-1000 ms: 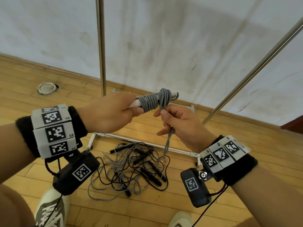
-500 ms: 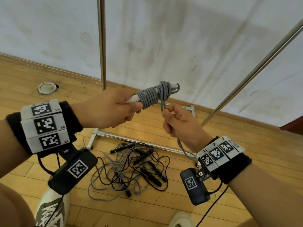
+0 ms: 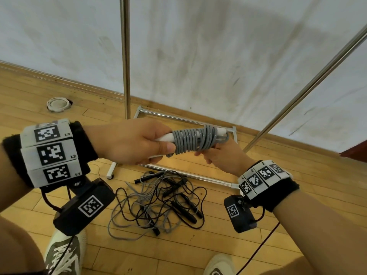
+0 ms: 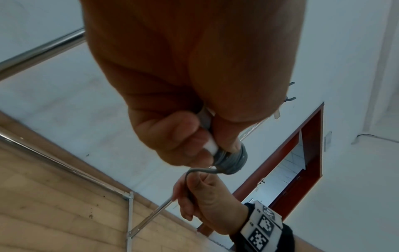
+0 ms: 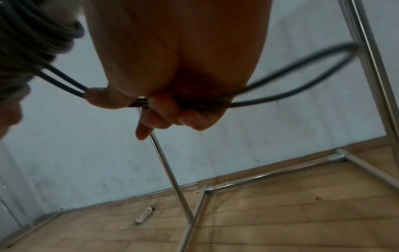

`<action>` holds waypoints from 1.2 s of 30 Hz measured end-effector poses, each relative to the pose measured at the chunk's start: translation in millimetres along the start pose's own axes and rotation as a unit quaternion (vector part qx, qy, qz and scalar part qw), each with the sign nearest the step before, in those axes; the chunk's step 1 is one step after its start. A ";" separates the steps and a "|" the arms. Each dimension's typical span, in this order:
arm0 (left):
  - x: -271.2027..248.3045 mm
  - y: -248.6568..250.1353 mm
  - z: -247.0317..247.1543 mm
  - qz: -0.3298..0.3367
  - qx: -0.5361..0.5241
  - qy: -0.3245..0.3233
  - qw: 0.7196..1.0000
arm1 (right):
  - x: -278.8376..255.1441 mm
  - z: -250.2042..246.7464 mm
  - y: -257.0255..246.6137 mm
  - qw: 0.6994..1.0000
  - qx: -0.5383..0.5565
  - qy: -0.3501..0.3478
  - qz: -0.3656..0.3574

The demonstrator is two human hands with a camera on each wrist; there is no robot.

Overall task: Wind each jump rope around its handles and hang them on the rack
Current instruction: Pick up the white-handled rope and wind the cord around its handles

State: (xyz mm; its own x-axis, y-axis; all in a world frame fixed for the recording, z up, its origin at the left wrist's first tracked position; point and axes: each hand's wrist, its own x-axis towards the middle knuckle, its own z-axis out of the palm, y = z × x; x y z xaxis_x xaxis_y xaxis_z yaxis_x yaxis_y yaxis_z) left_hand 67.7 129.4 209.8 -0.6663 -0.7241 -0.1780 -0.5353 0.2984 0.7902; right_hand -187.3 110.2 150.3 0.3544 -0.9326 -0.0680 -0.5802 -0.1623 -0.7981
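Left grip [image 3: 139,141] holds wound grey rope [image 3: 193,141]; wristband [image 3: 49,153] reads L2.

Head cam: high, facing forward-down at both hands and floor [image 3: 278,225]. Wrist cams: very close, looking up past each palm — all three share the rack [image 3: 125,56] [image 4: 38,49] [image 5: 367,51].

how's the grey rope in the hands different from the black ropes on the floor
The grey rope is coiled tightly round its white handles; the black ropes sprawl in a loose tangle. The grey rope is held up, the left hand gripping the handles and the right hand gripping its tail, while the black ropes lie untouched on the wooden floor. None hangs on the rack yet.
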 end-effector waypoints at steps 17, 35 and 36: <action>22.5 -18.7 14.0 -0.119 0.215 -0.049 0.968 | 15.9 -5.4 -34.7 0.997 -0.034 0.065 0.011; 19.8 -11.3 -5.0 -0.056 -0.036 0.148 0.987 | 1.0 5.7 -47.6 0.965 0.256 0.006 0.047; 18.7 -10.8 -5.1 -0.050 -0.053 0.141 0.987 | 0.6 5.5 -46.0 0.969 0.243 0.007 0.043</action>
State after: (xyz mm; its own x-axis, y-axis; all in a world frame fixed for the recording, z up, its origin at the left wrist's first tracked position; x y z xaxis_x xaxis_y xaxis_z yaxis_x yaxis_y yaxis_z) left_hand 63.7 109.5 201.0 -0.4335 -0.8957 -0.0992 -0.5238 0.1609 0.8365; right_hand -156.4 118.8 183.7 0.3074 -0.9410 -0.1419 -0.1917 0.0848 -0.9778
